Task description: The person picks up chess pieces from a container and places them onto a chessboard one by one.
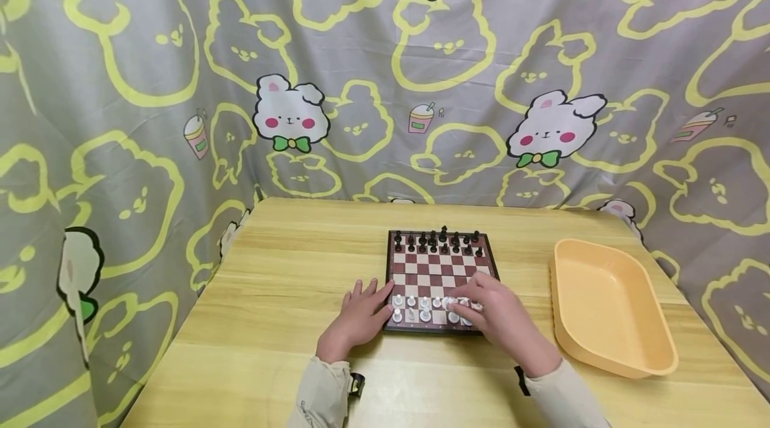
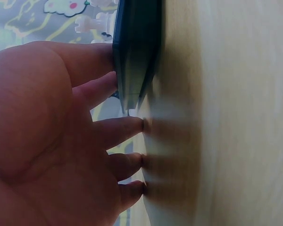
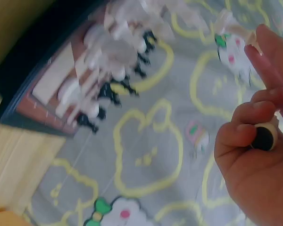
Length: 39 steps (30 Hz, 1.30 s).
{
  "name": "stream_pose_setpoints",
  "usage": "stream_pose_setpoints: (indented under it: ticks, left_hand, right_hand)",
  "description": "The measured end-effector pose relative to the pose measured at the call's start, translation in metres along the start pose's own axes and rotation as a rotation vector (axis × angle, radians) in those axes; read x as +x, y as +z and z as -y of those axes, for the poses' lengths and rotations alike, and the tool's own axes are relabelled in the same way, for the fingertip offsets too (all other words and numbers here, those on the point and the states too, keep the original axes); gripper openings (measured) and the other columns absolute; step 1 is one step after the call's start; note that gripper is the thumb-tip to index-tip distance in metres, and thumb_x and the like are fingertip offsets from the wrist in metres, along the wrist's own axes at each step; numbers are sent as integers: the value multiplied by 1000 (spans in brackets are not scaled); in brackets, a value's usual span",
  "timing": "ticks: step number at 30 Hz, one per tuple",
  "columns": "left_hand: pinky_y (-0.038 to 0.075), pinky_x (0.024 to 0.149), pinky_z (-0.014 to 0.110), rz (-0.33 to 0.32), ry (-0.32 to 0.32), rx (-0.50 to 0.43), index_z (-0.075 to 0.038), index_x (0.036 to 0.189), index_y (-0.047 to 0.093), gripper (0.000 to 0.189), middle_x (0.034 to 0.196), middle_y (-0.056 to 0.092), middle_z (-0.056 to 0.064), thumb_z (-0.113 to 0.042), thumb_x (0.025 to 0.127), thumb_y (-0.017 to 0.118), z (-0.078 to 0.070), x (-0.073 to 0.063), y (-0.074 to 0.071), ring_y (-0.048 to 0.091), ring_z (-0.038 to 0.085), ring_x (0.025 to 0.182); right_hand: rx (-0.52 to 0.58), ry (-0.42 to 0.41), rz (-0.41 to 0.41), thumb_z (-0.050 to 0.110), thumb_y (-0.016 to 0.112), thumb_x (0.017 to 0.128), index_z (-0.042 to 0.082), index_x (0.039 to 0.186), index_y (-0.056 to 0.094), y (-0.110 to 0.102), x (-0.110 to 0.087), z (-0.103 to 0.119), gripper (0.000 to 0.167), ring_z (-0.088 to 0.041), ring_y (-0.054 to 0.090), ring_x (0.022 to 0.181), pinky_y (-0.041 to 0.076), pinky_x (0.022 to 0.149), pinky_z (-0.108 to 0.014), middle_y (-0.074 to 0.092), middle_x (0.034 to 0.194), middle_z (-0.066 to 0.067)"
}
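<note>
A chessboard [image 1: 428,284] with brown and cream squares lies on the table. My left hand [image 1: 359,318] touches its left edge with thumb and index finger; the other fingertips rest on the tabletop in the left wrist view. At the near right of the board, my right hand [image 1: 498,311] pinches a white chess piece [image 1: 449,303] between thumb and fingertips. A second piece with a round black base [image 3: 263,137] is tucked under its curled lower fingers. White pieces [image 1: 425,314] stand in the near rows, some hidden behind the right hand. Black pieces [image 1: 433,241] fill the far two rows.
An orange plastic tray [image 1: 613,307] stands right of the board on the wooden table [image 1: 289,267]. Behind and beside the table hangs a grey curtain [image 1: 361,100] with cartoon bears and rabbits.
</note>
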<state>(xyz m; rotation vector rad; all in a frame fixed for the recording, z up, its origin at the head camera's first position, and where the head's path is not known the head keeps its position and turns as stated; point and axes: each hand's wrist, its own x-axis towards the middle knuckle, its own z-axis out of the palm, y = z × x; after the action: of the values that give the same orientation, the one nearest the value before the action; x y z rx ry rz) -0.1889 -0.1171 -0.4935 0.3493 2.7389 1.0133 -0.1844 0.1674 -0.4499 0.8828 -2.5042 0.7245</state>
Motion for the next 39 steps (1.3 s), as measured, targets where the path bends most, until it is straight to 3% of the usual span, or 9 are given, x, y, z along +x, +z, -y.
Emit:
stream_pose_setpoints:
  ticks: [6,13,21,27,30,34,39]
  left_hand:
    - [6,122,69,-1,1,5,-12,159,43,53,162,30,31,-28,109,47,2,2,2,9,57,152]
    - [7,122,69,2,0,15,-13,159,43,53,163,30,30,-29,109,48,2,3,2,10,57,152]
    - [7,122,69,-1,-1,14,-13,159,43,53,163,30,30,-29,109,48,3,3,3,10,57,152]
    - [7,122,68,4,-7,4,-13,159,43,53,163,29,29,-29,109,48,3,2,4,9,56,152]
    - [7,122,69,4,-8,0,-13,159,43,53,163,30,30,-29,109,48,3,1,4,10,56,152]
    - [6,122,68,1,-7,-2,-13,159,43,53,163,29,30,-29,109,47,3,2,4,9,56,152]
    - [7,121,70,-4,-8,11,-13,159,44,53,162,30,30,-29,108,48,4,3,3,10,57,152]
  right_hand:
    - [-87,-59,83,20,88,82,16,93,82,19,7,0,13,-5,42,72,43,63,-24,47,79,11]
    - [-134,-73,75,20,91,78,16,90,82,32,5,-5,16,-7,47,71,44,63,-25,58,81,9]
    - [-152,-90,59,18,91,77,15,89,82,35,4,-6,15,-9,48,71,44,62,-26,58,80,8]
    - [-110,22,120,29,86,85,9,105,79,28,3,-2,29,-10,50,77,49,67,-30,60,87,3]
    - [34,139,123,20,67,98,3,120,71,16,2,-1,29,-14,57,86,54,76,-36,65,99,-2]
    - [172,246,30,-1,43,98,0,125,64,-7,-3,-12,34,-17,59,86,55,78,-39,64,98,-1]
    - [88,285,-143,-9,45,97,2,119,66,-28,-19,-39,32,-16,62,86,51,78,-26,67,93,-2]
